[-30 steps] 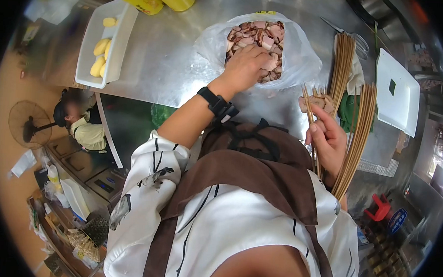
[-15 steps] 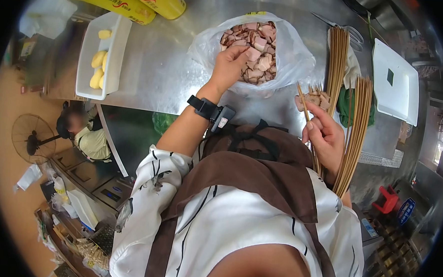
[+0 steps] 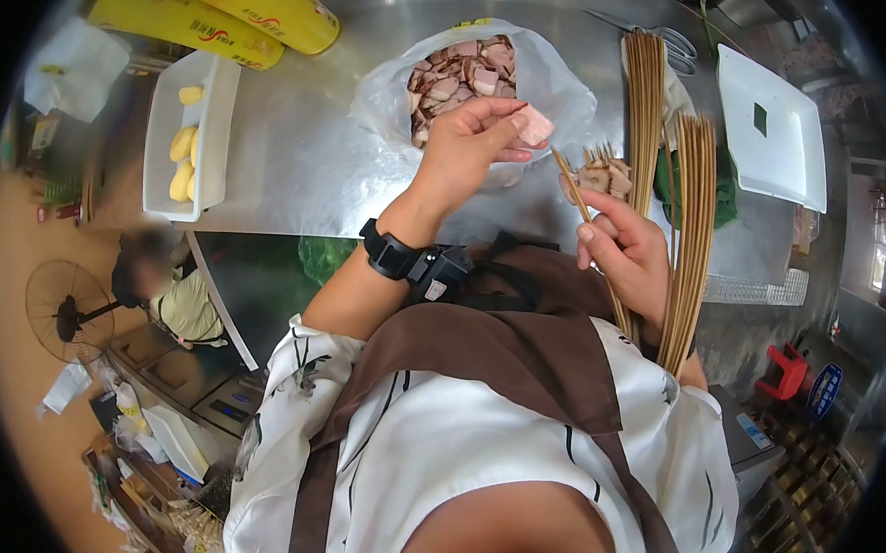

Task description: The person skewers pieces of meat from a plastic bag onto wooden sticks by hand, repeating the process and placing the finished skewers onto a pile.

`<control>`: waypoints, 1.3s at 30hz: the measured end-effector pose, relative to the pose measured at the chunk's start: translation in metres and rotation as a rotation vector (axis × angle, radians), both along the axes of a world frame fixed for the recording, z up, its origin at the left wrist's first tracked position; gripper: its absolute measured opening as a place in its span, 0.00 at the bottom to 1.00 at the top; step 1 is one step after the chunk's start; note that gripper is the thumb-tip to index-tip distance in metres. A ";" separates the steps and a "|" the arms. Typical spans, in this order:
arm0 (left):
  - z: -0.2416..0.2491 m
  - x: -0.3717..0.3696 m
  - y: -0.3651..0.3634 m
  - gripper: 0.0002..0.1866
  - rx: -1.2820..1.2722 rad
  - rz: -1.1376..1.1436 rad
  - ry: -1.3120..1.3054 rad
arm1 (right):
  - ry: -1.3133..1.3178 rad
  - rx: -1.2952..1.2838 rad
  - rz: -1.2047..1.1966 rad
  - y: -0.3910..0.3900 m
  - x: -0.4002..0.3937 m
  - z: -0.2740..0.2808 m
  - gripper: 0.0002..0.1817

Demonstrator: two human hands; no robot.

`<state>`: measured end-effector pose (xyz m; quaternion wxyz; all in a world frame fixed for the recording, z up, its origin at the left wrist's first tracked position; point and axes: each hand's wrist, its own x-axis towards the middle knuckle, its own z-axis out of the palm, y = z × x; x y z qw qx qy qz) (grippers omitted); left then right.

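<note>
My left hand (image 3: 470,143) pinches a pale pink slice of meat (image 3: 536,128) between thumb and fingers, in front of a clear plastic bag (image 3: 563,88). Inside the bag lie many dark-edged meat slices (image 3: 458,77). My right hand (image 3: 625,251) is closed on a bamboo skewer (image 3: 575,188), whose bare tip points up toward the slice, just short of it. Beside that hand, several threaded meat pieces (image 3: 608,177) sit at the skewer tips. A tall bundle of bamboo skewers (image 3: 695,210) overlaps my right wrist in this view.
Another skewer bundle (image 3: 643,97) lies on a cloth near scissors (image 3: 675,50). A white tray (image 3: 771,128) is at right; a white bin (image 3: 213,134) with peeled potatoes (image 3: 183,143) stands left. Yellow rolls (image 3: 267,7) lie at the back left. A person (image 3: 186,303) is beyond the table.
My left hand has lifted the meat slice out of the bag and brought it right, close to the skewer tip. My right hand keeps its grip; the view has shifted slightly.
</note>
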<state>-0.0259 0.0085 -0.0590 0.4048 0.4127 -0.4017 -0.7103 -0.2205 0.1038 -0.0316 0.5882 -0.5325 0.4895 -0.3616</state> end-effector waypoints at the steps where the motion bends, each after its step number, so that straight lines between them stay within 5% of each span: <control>1: 0.002 -0.001 0.001 0.13 -0.023 -0.006 0.000 | -0.009 -0.021 0.004 0.000 0.000 -0.001 0.18; 39: 0.014 -0.025 0.025 0.12 -0.404 -0.018 -0.063 | -0.204 0.066 -0.093 0.005 0.002 -0.001 0.19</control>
